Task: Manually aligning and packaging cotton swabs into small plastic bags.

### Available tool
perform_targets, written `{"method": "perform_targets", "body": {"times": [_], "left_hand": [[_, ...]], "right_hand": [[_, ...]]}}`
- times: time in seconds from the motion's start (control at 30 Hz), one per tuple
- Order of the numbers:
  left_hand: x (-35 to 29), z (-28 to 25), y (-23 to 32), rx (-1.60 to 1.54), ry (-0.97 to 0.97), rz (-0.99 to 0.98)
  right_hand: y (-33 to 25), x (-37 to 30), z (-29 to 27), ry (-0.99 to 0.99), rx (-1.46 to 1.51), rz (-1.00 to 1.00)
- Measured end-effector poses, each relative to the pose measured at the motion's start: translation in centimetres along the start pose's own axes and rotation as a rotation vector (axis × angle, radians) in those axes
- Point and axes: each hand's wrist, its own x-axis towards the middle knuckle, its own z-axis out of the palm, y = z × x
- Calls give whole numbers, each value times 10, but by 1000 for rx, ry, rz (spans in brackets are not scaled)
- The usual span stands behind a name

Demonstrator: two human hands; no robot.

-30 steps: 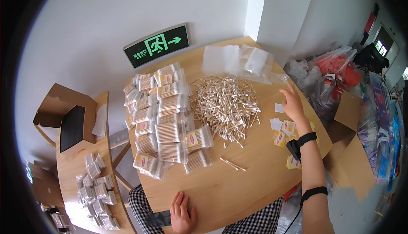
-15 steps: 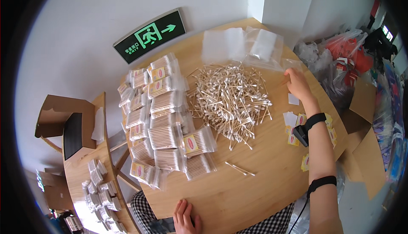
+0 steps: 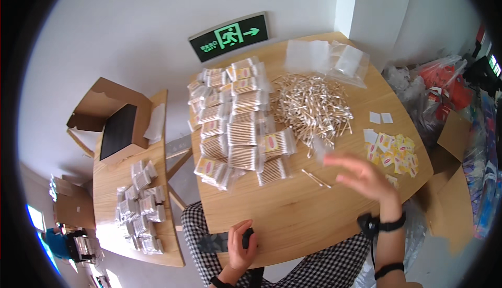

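My right hand (image 3: 362, 177) is raised over the right part of the table, blurred by motion. Its thumb and forefinger pinch what looks like a small clear plastic bag (image 3: 319, 148), held at the near edge of a heap of cotton swabs (image 3: 311, 105). Two loose swabs (image 3: 316, 179) lie on the wood to its left. At the table's near edge, my left hand (image 3: 241, 247) has its fingers curled around a small black object (image 3: 247, 238) whose kind I cannot make out. Clear bags packed with swabs (image 3: 243, 131) lie in rows left of the heap.
Yellow and white cards (image 3: 392, 152) lie at the right. Flat plastic bags (image 3: 348, 64) are at the table's far edge. A side table (image 3: 175, 256) on the left bears more packs (image 3: 141, 204) and an open cardboard box (image 3: 141, 126). Plastic sacks (image 3: 439, 84) stand beyond the right edge.
My right hand has come back from the far right bags toward the middle, with a clear bag at its fingertips. My left hand has curled its fingers. The whole view has shifted.
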Motion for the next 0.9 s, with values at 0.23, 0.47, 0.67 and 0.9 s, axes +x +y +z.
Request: {"method": "perform_targets", "body": {"times": [0.23, 0.47, 0.67, 0.9], "left_hand": [[14, -40, 30, -685, -48, -636], [-17, -60, 33, -474, -120, -630], [-38, -36, 26, -559, -76, -670], [-31, -27, 43, -642, -35, -756]], "right_hand": [[-39, -33, 184, -59, 51, -266], [-42, -46, 232, 23, 121, -399], [-27, -54, 242, 8, 342, -304], [-28, -47, 234, 225, 278, -247]]}}
